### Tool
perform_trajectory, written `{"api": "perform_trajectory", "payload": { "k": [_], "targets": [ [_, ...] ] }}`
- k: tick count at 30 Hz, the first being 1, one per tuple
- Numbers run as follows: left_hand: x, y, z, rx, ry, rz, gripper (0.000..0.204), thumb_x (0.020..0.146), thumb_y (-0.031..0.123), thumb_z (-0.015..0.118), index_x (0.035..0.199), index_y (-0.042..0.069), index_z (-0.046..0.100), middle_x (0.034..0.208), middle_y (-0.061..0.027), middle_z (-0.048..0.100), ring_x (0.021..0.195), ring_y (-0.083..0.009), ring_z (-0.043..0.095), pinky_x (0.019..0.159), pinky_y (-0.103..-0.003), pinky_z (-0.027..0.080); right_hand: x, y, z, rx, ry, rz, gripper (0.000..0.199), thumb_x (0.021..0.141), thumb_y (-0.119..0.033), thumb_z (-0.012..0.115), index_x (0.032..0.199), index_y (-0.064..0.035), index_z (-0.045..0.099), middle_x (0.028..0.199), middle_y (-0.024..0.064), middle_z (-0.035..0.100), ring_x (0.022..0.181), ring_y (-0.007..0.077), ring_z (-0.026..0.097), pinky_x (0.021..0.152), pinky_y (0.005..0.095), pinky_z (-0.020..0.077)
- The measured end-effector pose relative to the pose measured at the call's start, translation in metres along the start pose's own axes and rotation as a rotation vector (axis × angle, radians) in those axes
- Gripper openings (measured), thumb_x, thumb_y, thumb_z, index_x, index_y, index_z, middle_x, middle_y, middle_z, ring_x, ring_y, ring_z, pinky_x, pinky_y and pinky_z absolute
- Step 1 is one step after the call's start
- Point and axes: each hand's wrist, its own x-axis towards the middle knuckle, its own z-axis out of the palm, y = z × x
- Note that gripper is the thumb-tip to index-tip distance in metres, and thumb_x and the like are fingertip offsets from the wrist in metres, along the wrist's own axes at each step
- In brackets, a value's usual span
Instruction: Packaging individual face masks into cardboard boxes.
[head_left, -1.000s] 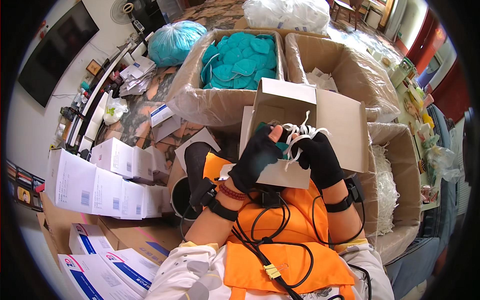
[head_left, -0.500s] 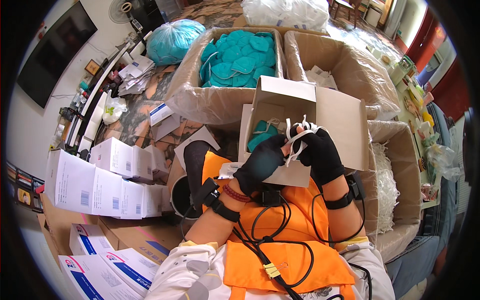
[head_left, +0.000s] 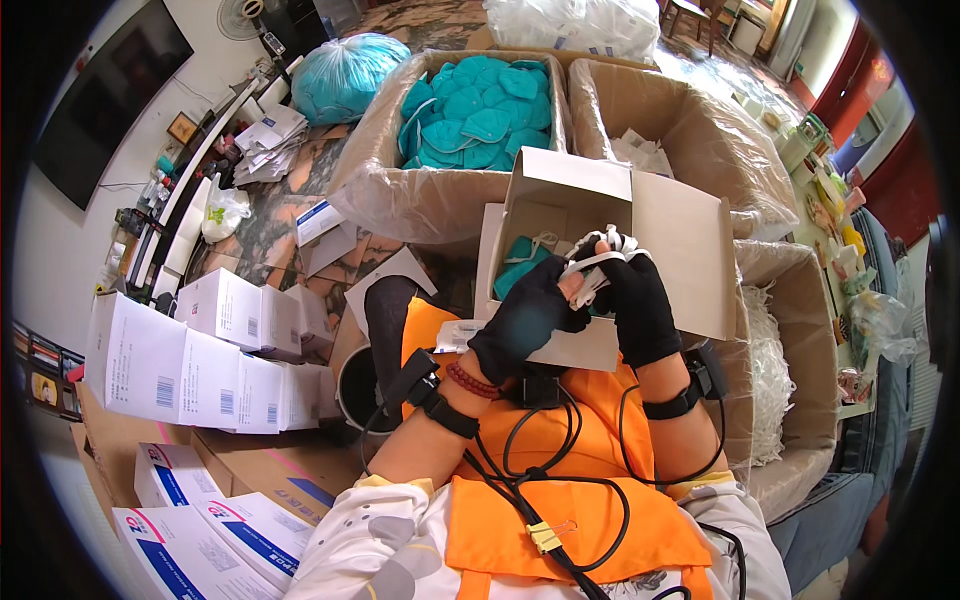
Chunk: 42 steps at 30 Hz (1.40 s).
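Barcodes (head_left: 164, 391) on white boxes (head_left: 130, 345), red lettering (head_left: 142, 523) on blue-banded cartons (head_left: 185, 555)

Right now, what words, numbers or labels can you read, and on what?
White boxes, lower left: red logo, lettering on blue bands; I don't copy out printed text.
White cartons, left: barcodes and small print, too blurred.
Brown carton: lettering, partly hidden.
Open box: none visible.
Other print: too small.
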Motion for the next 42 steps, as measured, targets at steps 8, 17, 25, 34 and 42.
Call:
{"api": "perform_trajectory", "payload": {
  "k": [8, 17, 25, 34, 42],
  "targets": [
    [-0.001, -0.006, -0.002, 0.379, -0.023, -0.036, 0.028, 0.100, 0.029, 0.054, 0.104, 0.003, 0.060, 0.072, -0.0004, 0.054, 0.060, -0.0076, 0.051, 0.057, -0.025, 0.047, 0.007, 0.025, -0.018, 0.197, -0.077, 0.102, 0.025, 0.095, -0.032, 0.060, 0.095, -0.0074, 0.064, 0.077, 0.0003, 0.062, 0.066, 0.0094, 0.058, 0.054, 0.0224, 0.0433],
    [-0.014, -0.001, 0.020, 0.587, -0.077, 0.049, 0.033, 0.103, 0.031, 0.046, 0.085, 0.005, 0.056, 0.066, -0.0010, 0.047, 0.060, -0.0114, 0.048, 0.057, -0.028, 0.043, 0.045, 0.038, -0.069, 0.994, -0.289, 0.226, 0.032, 0.102, -0.025, 0.045, 0.073, -0.0126, 0.047, 0.064, 0.0009, 0.043, 0.056, 0.0154, 0.045, 0.052, 0.0297, 0.0377],
    [-0.022, 0.003, 0.026, 0.706, -0.036, 0.124, 0.036, 0.103, 0.030, 0.043, 0.079, 0.005, 0.051, 0.064, -0.0061, 0.046, 0.061, -0.0210, 0.047, 0.063, -0.034, 0.041, 0.063, 0.024, -0.074, 0.824, 0.055, 0.047, 0.032, 0.101, -0.028, 0.047, 0.072, -0.0139, 0.048, 0.062, -0.0007, 0.045, 0.058, 0.0176, 0.046, 0.058, 0.0325, 0.0393],
    [-0.023, 0.010, 0.011, 0.755, 0.034, 0.199, 0.036, 0.103, 0.029, 0.043, 0.079, 0.005, 0.054, 0.065, -0.0064, 0.049, 0.062, -0.0203, 0.050, 0.062, -0.033, 0.042, 0.058, 0.015, -0.063, 0.434, -0.078, -0.119, 0.025, 0.098, -0.030, 0.055, 0.081, -0.0106, 0.057, 0.063, -0.0031, 0.049, 0.050, 0.0088, 0.045, 0.045, 0.0237, 0.0366],
    [-0.012, -0.007, -0.010, 0.526, 0.110, 0.224, 0.014, 0.094, 0.012, 0.057, 0.099, 0.002, 0.066, 0.068, -0.0062, 0.059, 0.064, -0.0210, 0.061, 0.064, -0.030, 0.049, -0.001, -0.008, -0.028, -0.190, -0.480, 0.215, 0.021, 0.088, -0.023, 0.059, 0.086, -0.0031, 0.066, 0.064, 0.0024, 0.059, 0.054, 0.0098, 0.057, 0.048, 0.0229, 0.0456]
  ]
}}
